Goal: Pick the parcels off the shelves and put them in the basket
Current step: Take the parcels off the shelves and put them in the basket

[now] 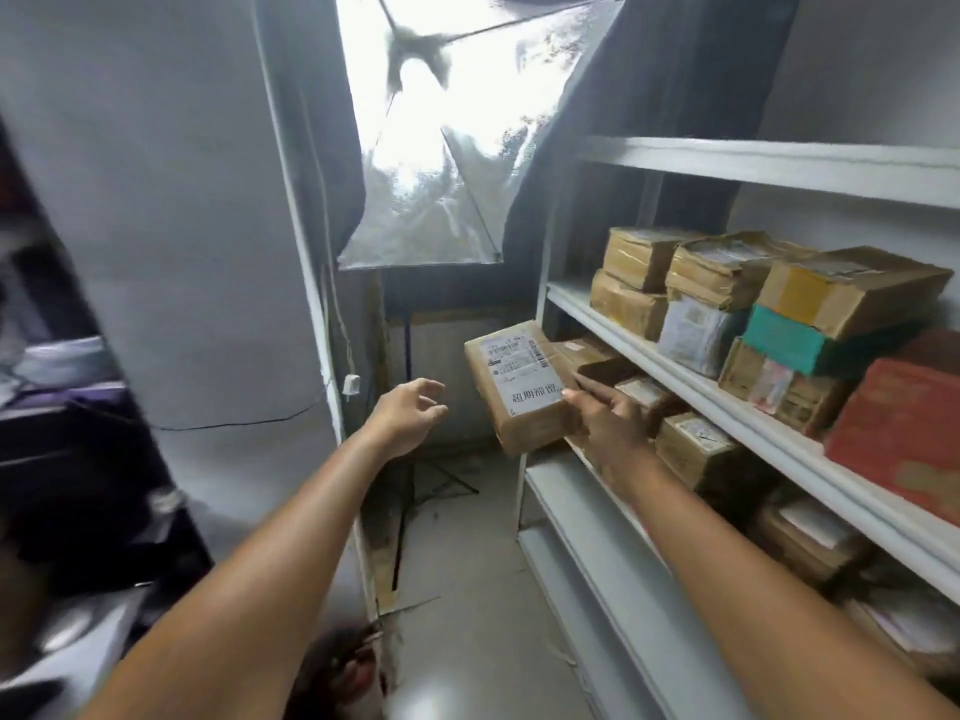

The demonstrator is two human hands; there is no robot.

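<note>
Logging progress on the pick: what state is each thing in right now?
Brown taped cardboard parcel with white label: off the shelf, held tilted.
Right hand: grips the parcel's near end.
Left hand: empty, fingers loosely curled.
Silver softbox lamp: lit.
Brown parcels on white middle shelf: stacked, untouched.

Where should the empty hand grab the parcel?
Probably the parcel's long left edge, coming from the left. The right hand grips only its near right end, and the left side is bare, facing the open left hand.
</note>
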